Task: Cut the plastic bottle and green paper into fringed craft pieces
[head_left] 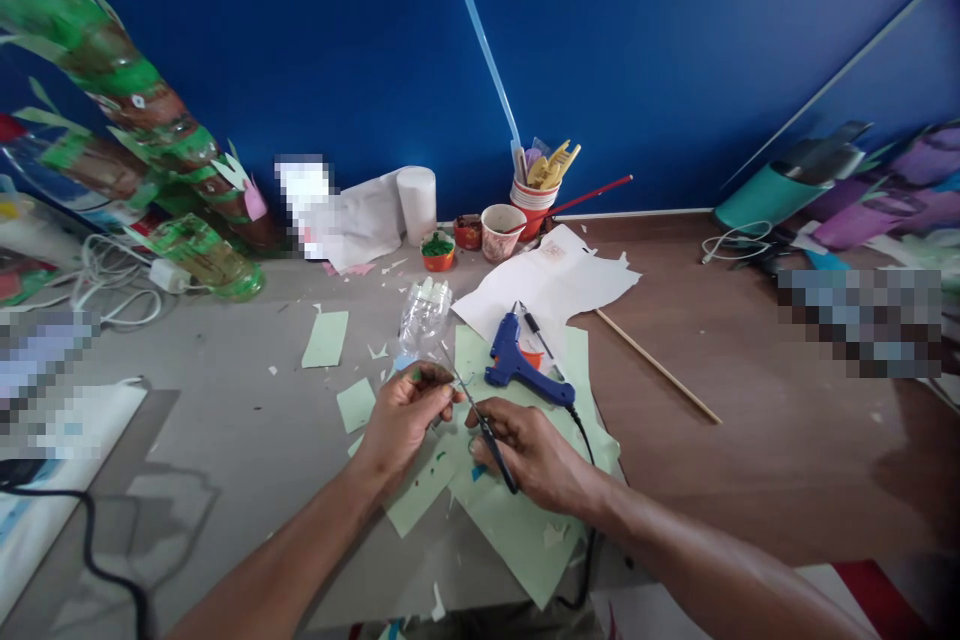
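Note:
My right hand (pixel 525 445) is closed around a pair of scissors (pixel 491 438) with dark handles, whose thin blades point up and left toward my other hand. My left hand (pixel 412 415) pinches something small at its fingertips, too small to name. Both hands hover close together over pale green paper sheets (pixel 517 540). Just beyond them lies a blue glue gun (pixel 525 370) with an orange trigger, its black cord running down the right side. A black pen (pixel 544 340) rests beside its nozzle.
Crumpled clear plastic (pixel 424 320) and white paper (pixel 555 285) lie behind the hands. Paint cups (pixel 502 232) and a cup of yellow tools (pixel 536 200) line the blue wall. A wooden stick (pixel 660 365) lies right; a painted bottle trunk (pixel 150 110) leans left.

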Demonstrator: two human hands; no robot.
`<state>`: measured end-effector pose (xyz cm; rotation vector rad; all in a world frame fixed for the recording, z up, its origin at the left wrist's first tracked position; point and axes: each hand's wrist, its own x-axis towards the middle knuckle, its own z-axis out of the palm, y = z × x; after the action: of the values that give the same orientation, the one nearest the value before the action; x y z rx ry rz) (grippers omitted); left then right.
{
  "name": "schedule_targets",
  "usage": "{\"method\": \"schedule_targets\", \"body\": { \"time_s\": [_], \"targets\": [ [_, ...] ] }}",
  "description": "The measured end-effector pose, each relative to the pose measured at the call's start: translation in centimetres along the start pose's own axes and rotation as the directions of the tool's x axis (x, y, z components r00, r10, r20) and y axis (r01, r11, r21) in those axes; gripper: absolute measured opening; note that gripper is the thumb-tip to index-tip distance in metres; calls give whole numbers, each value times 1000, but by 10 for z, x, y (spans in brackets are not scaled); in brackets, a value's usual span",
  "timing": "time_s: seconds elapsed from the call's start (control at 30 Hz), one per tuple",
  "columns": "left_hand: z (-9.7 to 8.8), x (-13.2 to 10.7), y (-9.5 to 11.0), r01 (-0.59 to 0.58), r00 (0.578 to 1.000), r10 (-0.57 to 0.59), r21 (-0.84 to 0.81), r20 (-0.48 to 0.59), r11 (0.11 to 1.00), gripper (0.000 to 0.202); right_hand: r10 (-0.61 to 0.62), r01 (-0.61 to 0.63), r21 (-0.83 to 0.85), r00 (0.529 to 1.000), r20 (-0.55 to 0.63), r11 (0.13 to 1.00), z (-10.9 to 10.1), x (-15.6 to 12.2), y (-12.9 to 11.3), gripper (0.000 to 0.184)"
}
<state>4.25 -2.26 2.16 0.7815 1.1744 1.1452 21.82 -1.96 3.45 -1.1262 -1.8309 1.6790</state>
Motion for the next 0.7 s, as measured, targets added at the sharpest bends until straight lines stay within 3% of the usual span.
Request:
{"method": "schedule_targets", "body": {
  "time_s": [0.33,0.53,0.7],
  "targets": [
    [2,1,0,-26,998,24,-40,-50,999,8,0,0,21,1000,0,1000,2,-1,3,11],
    [5,2,2,-50,988,40,-64,-148,997,19,-7,8,17,1000,-8,1000,3,-2,3,11],
    [5,3,3,-80,988,71,-62,-140,995,21,-2,2,18,1000,-5,1000,5,-1,2,9]
  ]
}}
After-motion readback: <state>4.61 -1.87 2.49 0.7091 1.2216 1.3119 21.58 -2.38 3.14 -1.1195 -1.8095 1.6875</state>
